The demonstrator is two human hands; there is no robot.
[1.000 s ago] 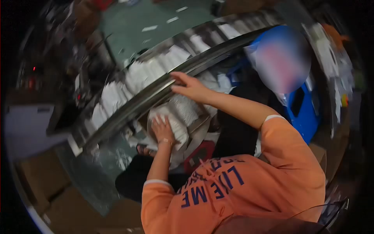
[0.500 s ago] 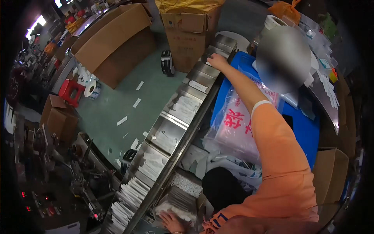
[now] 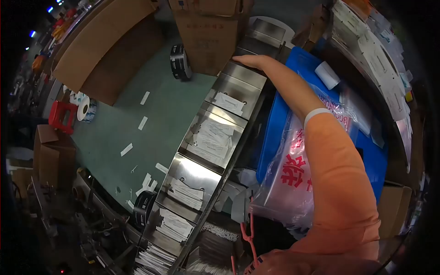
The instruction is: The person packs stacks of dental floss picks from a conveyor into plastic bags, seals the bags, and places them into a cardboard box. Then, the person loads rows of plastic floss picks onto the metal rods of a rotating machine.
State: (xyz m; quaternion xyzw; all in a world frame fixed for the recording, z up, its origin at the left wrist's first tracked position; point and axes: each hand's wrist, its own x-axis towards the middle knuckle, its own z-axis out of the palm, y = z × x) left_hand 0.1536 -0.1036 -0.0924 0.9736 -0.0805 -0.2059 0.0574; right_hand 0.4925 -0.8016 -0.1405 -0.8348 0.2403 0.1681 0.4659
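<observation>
My right hand is stretched out at the far part of a long metal trough split into compartments. Its fingers look extended and lie over a compartment edge, and I see nothing held in them. Below the hand, one compartment has a few white paper slips in it. Nearer compartments hold a loose heap of white slips, a smaller bundle and tightly packed rows of slips. My left hand is out of view.
A blue surface with a clear plastic bag bearing red characters lies right of the trough. Cardboard boxes, a black tape roll, a red stool and scattered slips are on the left floor.
My left hand, earlier by the stacked slips at the bottom, has left the view. My right hand's fingers have straightened. The view has shifted, and the blurred round patch at right is gone.
</observation>
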